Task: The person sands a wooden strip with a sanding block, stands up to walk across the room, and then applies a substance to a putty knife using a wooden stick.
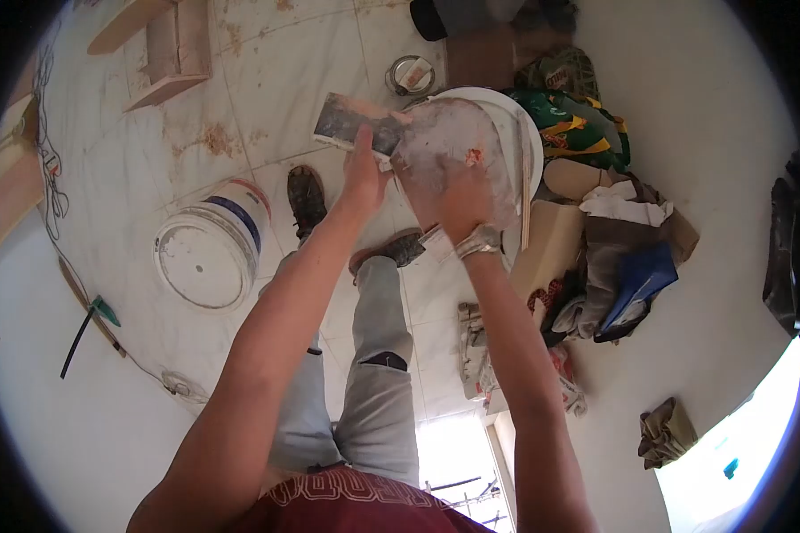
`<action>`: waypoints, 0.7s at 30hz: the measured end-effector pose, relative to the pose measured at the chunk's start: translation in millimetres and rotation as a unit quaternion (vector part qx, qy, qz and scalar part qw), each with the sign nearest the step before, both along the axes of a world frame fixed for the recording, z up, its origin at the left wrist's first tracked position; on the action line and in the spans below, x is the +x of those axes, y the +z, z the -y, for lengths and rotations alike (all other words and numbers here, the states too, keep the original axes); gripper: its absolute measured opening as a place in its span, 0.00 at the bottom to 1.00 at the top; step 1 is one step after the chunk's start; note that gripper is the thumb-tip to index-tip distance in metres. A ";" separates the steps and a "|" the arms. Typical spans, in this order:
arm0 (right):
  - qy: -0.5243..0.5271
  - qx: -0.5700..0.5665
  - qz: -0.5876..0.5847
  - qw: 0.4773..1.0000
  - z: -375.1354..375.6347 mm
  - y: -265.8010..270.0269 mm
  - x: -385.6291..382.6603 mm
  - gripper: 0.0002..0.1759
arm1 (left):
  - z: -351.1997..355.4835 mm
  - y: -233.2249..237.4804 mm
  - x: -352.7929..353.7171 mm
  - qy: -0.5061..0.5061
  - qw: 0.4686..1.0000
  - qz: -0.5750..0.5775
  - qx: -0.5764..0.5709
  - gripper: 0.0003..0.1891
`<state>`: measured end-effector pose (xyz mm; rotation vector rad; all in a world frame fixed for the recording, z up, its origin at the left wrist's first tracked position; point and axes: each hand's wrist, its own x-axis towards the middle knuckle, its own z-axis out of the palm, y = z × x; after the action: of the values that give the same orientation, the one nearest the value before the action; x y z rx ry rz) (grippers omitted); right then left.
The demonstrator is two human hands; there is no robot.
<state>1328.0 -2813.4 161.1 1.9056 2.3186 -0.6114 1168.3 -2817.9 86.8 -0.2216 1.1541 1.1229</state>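
My left hand point(364, 182) is closed on a flat rectangular plastering trowel point(342, 120), its face dark and smeared grey. The trowel's right end overlaps a large white tub point(533, 147). Inside the tub's rim is a broad, dusty greyish surface point(440, 129) with a small orange-red spot point(475, 157). My right hand point(467, 200), a metal watch point(480, 241) at its wrist, is over this surface. Its fingers are smeared by motion, and I cannot tell what they hold. Close by its wrist is a small pale flat piece point(436, 242).
A lidded white bucket point(200, 258) stands left of my shoes. Beyond the tub is a round tin point(411, 76). Green and yellow bags point(578, 124), cardboard and cloths point(596, 266) crowd the right wall. Wooden pieces point(169, 53) and a cable point(53, 169) lie at left.
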 end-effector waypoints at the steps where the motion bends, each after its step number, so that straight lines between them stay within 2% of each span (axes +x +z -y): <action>1: -0.027 0.015 0.010 0.999 -1.8 -2.2 2.4 0.24 | 2.5 -4.6 -0.1 -0.007 1.000 -0.010 -0.002 0.31; 3: 0.026 0.039 0.035 0.998 0.6 -17.1 -0.4 0.20 | 12.9 -10.5 -2.3 -0.021 1.000 -0.013 -0.003 0.31; 5: 0.036 0.024 0.041 0.998 11.2 -20.8 -1.2 0.21 | 10.7 -8.0 -3.6 -0.026 1.000 0.006 0.015 0.30; 7: 0.003 -0.026 0.018 0.999 22.9 -16.5 -9.7 0.21 | 9.6 -4.9 -1.3 -0.028 1.000 -0.012 0.003 0.30; 11: 0.008 -0.018 0.009 1.000 -0.2 -8.3 4.9 0.19 | -3.0 30.2 3.0 -0.038 0.998 -0.043 -0.033 0.29; 13: -0.018 -0.016 0.016 1.000 -17.0 -16.2 1.5 0.18 | 0.9 16.8 1.7 -0.042 0.998 -0.040 0.011 0.29; 14: 0.012 -0.004 0.032 0.999 -8.3 -20.1 -5.3 0.18 | 6.3 9.8 1.1 -0.048 0.998 -0.037 0.029 0.29; 19: 0.177 0.063 0.082 0.979 26.2 -19.1 -13.5 0.18 | 1.2 21.4 4.9 -0.043 0.996 -0.048 -0.058 0.31; 20: 0.166 0.083 0.069 0.980 19.5 -23.4 -5.8 0.18 | -2.8 21.3 5.3 -0.047 0.994 -0.059 -0.076 0.32; 21: 0.154 0.103 0.054 0.981 10.5 -33.0 8.2 0.19 | -4.1 15.9 3.7 -0.059 0.997 -0.043 -0.028 0.33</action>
<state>1336.2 -2823.9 128.0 1.5509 2.6154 -0.2384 1172.1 -2813.8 102.7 -0.1486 1.2597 1.0048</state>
